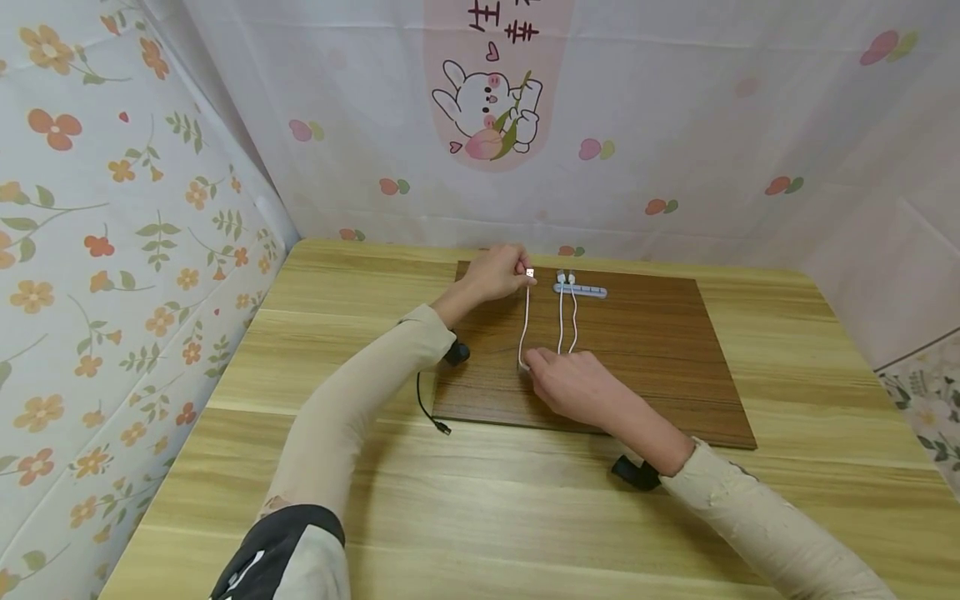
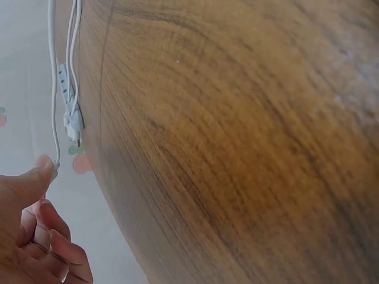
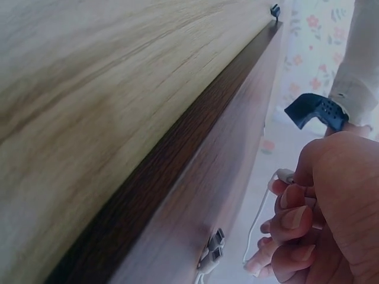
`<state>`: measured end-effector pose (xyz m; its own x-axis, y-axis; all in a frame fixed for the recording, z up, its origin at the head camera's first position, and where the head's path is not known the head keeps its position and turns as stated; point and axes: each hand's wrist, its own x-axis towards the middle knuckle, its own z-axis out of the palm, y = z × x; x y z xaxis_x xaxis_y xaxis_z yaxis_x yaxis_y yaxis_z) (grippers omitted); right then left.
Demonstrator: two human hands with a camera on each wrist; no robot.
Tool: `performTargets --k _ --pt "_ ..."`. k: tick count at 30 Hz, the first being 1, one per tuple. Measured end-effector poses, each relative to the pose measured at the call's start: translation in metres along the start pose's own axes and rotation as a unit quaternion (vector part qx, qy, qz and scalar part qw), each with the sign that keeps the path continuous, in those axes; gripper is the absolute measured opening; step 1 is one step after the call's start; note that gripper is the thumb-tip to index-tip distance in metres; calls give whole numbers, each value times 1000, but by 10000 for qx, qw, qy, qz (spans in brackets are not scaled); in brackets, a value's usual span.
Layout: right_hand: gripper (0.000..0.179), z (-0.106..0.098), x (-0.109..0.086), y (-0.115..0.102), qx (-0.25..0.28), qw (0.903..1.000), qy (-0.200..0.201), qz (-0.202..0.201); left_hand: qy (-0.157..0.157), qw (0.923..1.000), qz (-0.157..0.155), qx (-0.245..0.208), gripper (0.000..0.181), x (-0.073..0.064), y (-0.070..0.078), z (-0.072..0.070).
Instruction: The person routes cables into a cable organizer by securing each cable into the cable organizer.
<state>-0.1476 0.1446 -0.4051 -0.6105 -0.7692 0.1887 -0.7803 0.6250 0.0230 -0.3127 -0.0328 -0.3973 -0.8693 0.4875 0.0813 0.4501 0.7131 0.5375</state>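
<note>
Pinching the white cable [image 1: 526, 317] at both ends, left hand [image 1: 497, 273] and right hand [image 1: 576, 383], I should straighten it gently (no tugging).

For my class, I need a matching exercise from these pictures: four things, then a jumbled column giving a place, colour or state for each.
Column one
1. Left hand
2. Black plug
3. Strip
4. Board

Column two
A. By the board's near left corner
B. Brown, flat on the table
C. Pinching a white plug
D. Near the board's far edge

Pairs: 1-C, 2-A, 3-D, 4-B
</note>
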Motion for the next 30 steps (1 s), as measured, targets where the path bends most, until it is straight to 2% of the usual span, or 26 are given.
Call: performTargets --k 12,18,22,30 --pt "14 2 -3 8 -143 9998 -41 94 -4 9999 -99 -116 19 7 8 4" --pt "16 -1 -5 12 -115 9996 -30 242 37 9999 -139 18 20 14 15 8" --pt "13 -3 -8 15 -76 9993 -136 345 70 9998 -162 130 23 19 18 12" --pt "11 -3 -14 22 13 9981 -325 519 40 9998 -179 75 21 23 29 17"
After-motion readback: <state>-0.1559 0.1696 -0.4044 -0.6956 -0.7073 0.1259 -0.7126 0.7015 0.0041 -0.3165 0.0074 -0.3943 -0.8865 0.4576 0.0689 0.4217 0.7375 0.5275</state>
